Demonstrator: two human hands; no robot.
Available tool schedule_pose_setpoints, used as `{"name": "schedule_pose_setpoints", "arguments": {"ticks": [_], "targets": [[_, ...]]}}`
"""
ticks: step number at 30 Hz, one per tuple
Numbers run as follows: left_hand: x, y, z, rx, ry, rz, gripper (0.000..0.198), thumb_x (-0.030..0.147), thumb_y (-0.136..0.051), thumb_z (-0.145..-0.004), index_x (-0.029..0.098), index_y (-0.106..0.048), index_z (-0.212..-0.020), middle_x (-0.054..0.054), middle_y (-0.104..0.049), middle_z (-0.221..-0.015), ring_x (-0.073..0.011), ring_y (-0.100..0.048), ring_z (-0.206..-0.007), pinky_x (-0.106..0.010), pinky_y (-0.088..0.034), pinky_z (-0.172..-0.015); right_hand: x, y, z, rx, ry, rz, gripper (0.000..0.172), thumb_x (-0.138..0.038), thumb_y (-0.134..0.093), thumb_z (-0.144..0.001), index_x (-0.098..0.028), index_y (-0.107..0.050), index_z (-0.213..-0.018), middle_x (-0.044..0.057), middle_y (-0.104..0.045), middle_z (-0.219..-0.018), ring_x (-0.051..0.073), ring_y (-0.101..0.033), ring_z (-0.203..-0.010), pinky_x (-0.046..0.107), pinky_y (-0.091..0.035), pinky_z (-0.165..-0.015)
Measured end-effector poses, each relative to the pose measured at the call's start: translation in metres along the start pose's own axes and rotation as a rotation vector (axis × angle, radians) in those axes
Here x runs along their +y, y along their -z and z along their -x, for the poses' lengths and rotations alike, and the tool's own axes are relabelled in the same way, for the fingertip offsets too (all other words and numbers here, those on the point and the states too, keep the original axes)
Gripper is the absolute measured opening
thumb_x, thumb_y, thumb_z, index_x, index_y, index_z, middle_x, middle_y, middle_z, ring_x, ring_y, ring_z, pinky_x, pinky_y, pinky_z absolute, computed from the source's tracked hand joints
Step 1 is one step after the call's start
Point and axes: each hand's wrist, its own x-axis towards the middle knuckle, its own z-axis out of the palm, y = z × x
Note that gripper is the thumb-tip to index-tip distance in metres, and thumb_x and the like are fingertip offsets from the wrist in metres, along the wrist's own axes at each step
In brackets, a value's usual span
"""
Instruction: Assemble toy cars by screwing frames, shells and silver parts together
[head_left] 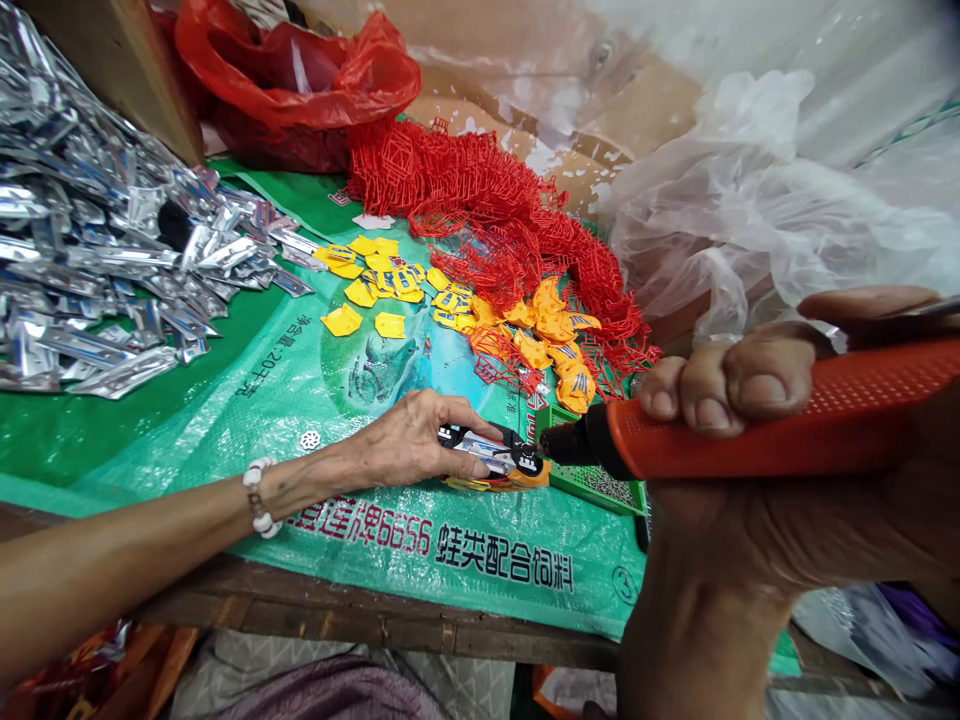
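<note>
My left hand (pixel 409 440) lies on the green woven sack (pixel 315 370) and pinches a small toy car (pixel 495 457), silver on top with black wheels and an orange underside. My right hand (pixel 757 470), close to the camera, is wrapped round the orange handle of a powered screwdriver (pixel 750 425). Its black tip (pixel 562 443) touches the rear of the toy car, above a small green tray (pixel 600 485).
Yellow and orange toy shells (pixel 450 300) lie scattered mid-table beside a heap of red plastic frames (pixel 495 210). Silver foil packets (pixel 97 250) pile up at the left. A red plastic bag (pixel 300 80) and clear plastic sheeting (pixel 750 200) sit behind. The table's wooden edge (pixel 337 610) runs along the front.
</note>
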Motion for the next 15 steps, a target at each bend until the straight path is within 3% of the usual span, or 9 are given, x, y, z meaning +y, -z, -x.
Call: {"name": "schedule_pose_setpoints", "arguments": {"ticks": [15], "targets": [[-0.002,0.0,-0.001,0.01,0.009,0.026,0.039,0.033,-0.072,-0.073,0.019,-0.074,-0.109,-0.003,-0.073,-0.099,-0.0201,-0.063,-0.086,-0.029,-0.043,-0.075,0.0,0.015,-0.003,0.002,-0.025,0.008,0.025,-0.039,-0.075,-0.07,-0.02,-0.067,-0.084,-0.009,-0.057,-0.052,0.009,-0.043,-0.04,0.029,-0.039,-0.039]]}}
